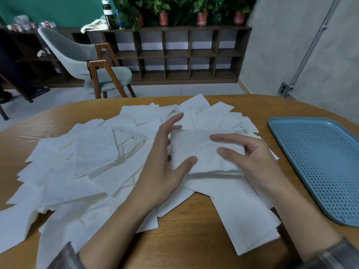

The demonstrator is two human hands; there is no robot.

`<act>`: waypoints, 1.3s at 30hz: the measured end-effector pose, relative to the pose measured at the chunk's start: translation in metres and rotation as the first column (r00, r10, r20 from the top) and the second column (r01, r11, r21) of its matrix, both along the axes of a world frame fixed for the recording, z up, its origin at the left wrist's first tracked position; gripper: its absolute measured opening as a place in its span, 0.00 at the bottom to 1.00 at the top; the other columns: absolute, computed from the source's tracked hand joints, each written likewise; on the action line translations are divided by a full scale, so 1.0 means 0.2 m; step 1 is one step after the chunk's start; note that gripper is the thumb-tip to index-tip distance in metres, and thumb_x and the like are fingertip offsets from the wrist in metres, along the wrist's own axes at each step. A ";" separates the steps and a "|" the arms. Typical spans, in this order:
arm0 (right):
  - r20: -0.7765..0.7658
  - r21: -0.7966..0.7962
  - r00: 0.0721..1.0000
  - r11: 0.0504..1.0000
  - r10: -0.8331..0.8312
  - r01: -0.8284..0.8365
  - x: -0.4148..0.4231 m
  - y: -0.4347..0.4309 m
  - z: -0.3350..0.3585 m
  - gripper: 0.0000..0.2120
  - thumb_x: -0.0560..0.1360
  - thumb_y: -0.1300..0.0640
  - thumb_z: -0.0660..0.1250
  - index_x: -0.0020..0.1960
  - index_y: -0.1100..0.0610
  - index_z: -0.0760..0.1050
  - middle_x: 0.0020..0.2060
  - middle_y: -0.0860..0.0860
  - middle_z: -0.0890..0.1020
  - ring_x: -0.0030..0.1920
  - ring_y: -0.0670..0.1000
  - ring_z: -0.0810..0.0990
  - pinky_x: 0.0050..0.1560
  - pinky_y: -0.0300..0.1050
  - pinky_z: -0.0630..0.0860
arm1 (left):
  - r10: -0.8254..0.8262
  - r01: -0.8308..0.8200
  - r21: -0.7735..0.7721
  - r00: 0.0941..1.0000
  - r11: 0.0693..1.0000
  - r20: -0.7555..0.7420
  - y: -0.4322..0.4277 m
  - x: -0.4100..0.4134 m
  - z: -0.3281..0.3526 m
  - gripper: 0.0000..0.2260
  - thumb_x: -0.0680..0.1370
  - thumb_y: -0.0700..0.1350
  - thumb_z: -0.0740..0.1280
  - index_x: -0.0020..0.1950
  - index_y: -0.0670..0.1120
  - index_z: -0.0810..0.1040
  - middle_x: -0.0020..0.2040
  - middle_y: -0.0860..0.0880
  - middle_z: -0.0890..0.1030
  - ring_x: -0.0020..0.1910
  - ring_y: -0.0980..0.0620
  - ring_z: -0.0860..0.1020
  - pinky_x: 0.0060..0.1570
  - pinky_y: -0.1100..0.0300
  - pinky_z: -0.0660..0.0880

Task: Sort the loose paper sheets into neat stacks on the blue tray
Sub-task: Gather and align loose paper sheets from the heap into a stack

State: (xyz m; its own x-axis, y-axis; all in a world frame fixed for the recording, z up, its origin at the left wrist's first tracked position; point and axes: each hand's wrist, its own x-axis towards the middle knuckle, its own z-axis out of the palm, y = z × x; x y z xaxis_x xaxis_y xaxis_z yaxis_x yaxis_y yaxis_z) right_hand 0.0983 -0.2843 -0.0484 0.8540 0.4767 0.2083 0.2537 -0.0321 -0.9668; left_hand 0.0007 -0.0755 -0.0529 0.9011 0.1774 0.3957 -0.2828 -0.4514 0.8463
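A wide heap of loose white paper sheets (87, 167) covers the wooden table (194, 230). Between my two hands a small bundle of sheets (200, 150) is lifted a little above the heap. My left hand (165, 164) holds the bundle's left edge, thumb on top and straight fingers along its far side. My right hand (250, 158) grips the bundle's right edge, with fingers curled over the top. The blue perforated tray (318, 164) lies to the right of my right hand, with no paper on it.
A long sheet (242, 216) lies near the table's front edge under my right forearm. Beyond the table stand a grey chair (91, 68) with wooden legs, a low dark shelf unit (174, 53) with potted plants, and a grey wall at the right.
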 end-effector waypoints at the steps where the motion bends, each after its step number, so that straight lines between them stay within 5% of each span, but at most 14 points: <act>1: 0.040 -0.021 0.999 0.999 -0.031 0.031 0.01 0.00 -0.01 0.14 0.78 0.66 0.73 0.58 0.51 0.87 0.58 0.42 0.87 0.65 0.42 0.81 0.70 0.45 0.73 | 0.076 -0.087 0.139 0.994 0.987 0.083 -0.01 0.00 -0.01 0.34 0.77 0.43 0.78 0.77 0.60 0.67 0.78 0.53 0.65 0.79 0.51 0.66 0.76 0.50 0.69; 4: 0.124 -0.037 0.988 0.995 -0.086 0.091 0.01 0.01 -0.02 0.14 0.79 0.67 0.72 0.59 0.51 0.86 0.57 0.40 0.87 0.64 0.40 0.81 0.68 0.37 0.73 | -0.016 -0.098 0.403 0.963 0.910 0.270 -0.03 0.00 -0.05 0.19 0.75 0.43 0.80 0.64 0.51 0.82 0.72 0.49 0.70 0.75 0.48 0.69 0.71 0.54 0.70; 6: 0.139 -0.035 0.985 0.994 -0.101 0.107 0.01 0.01 -0.02 0.15 0.79 0.67 0.72 0.59 0.51 0.86 0.56 0.39 0.87 0.64 0.39 0.81 0.67 0.33 0.72 | -0.217 0.126 0.488 0.967 0.864 0.136 -0.04 0.00 -0.08 0.11 0.76 0.44 0.79 0.58 0.50 0.86 0.62 0.54 0.78 0.64 0.54 0.77 0.62 0.53 0.75; 9: 0.135 -0.041 0.985 0.993 -0.108 0.115 0.01 0.01 -0.03 0.15 0.79 0.67 0.71 0.58 0.51 0.86 0.56 0.39 0.87 0.64 0.38 0.80 0.64 0.29 0.71 | -0.331 0.358 0.531 0.932 0.768 -0.149 -0.07 -0.01 -0.13 0.15 0.76 0.54 0.77 0.62 0.55 0.86 0.58 0.60 0.80 0.60 0.61 0.76 0.61 0.57 0.75; 15: 0.134 -0.055 0.986 0.992 -0.104 0.112 0.01 0.01 -0.02 0.14 0.79 0.66 0.71 0.58 0.51 0.86 0.56 0.38 0.87 0.65 0.37 0.79 0.64 0.27 0.70 | -0.344 0.359 0.541 0.929 0.761 -0.135 -0.08 0.00 -0.14 0.09 0.79 0.53 0.75 0.58 0.55 0.88 0.57 0.59 0.81 0.56 0.59 0.77 0.56 0.57 0.75; 22: 0.118 -0.069 0.991 0.995 -0.064 0.072 0.01 0.00 -0.01 0.16 0.80 0.68 0.70 0.58 0.49 0.86 0.57 0.38 0.87 0.65 0.38 0.79 0.65 0.30 0.71 | -0.289 0.307 0.404 0.951 0.861 -0.107 -0.09 -0.03 -0.11 0.06 0.83 0.49 0.69 0.56 0.51 0.85 0.53 0.59 0.84 0.56 0.59 0.81 0.57 0.54 0.78; 28: 0.038 -0.063 0.999 0.998 0.008 -0.006 0.03 -0.02 0.01 0.14 0.80 0.67 0.68 0.58 0.52 0.86 0.58 0.42 0.87 0.65 0.41 0.81 0.63 0.35 0.73 | -0.117 0.121 0.089 0.992 0.989 -0.047 -0.07 -0.04 -0.04 0.04 0.80 0.42 0.74 0.49 0.52 0.85 0.43 0.59 0.85 0.43 0.58 0.82 0.47 0.67 0.74; 30: -0.026 -0.058 0.999 0.997 0.042 -0.043 0.02 -0.02 0.03 0.10 0.82 0.56 0.67 0.56 0.54 0.87 0.57 0.44 0.87 0.61 0.43 0.83 0.58 0.32 0.75 | -0.073 0.073 0.012 0.997 0.997 -0.034 -0.05 -0.05 -0.01 0.05 0.80 0.43 0.75 0.48 0.53 0.87 0.42 0.57 0.86 0.39 0.58 0.80 0.43 0.67 0.73; 34: -0.397 0.144 0.896 0.978 0.199 -0.153 -0.03 -0.01 0.04 0.35 0.73 0.28 0.62 0.56 0.57 0.87 0.57 0.57 0.87 0.59 0.57 0.86 0.55 0.48 0.81 | 0.008 -0.008 -0.029 1.000 1.000 -0.024 0.01 -0.03 0.03 0.04 0.79 0.46 0.75 0.49 0.55 0.89 0.46 0.59 0.87 0.43 0.56 0.83 0.40 0.62 0.76; 36: -0.374 0.130 0.907 0.979 0.194 -0.156 -0.04 -0.01 0.03 0.27 0.75 0.33 0.65 0.53 0.54 0.88 0.53 0.56 0.88 0.55 0.54 0.87 0.53 0.46 0.82 | 0.015 -0.015 0.009 1.000 1.000 -0.025 0.04 -0.02 0.03 0.04 0.79 0.46 0.75 0.51 0.54 0.89 0.48 0.60 0.88 0.48 0.52 0.84 0.43 0.59 0.78; 39: -0.216 -0.061 0.975 0.996 0.049 -0.063 -0.06 0.02 0.02 0.08 0.74 0.46 0.78 0.49 0.48 0.88 0.49 0.49 0.89 0.50 0.49 0.88 0.50 0.45 0.78 | 0.063 -0.063 0.060 0.998 0.996 0.004 0.06 -0.02 0.02 0.04 0.78 0.45 0.76 0.52 0.53 0.90 0.47 0.61 0.87 0.50 0.56 0.85 0.44 0.67 0.74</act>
State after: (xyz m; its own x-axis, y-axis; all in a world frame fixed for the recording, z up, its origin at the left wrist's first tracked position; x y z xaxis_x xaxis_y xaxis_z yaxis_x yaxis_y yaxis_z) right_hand 0.0873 -0.2805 -0.0445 0.8469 0.5316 -0.0105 0.0443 -0.0902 -0.9949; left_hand -0.0031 -0.0633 -0.0485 0.8879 0.2095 0.4096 -0.2544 -0.5184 0.8164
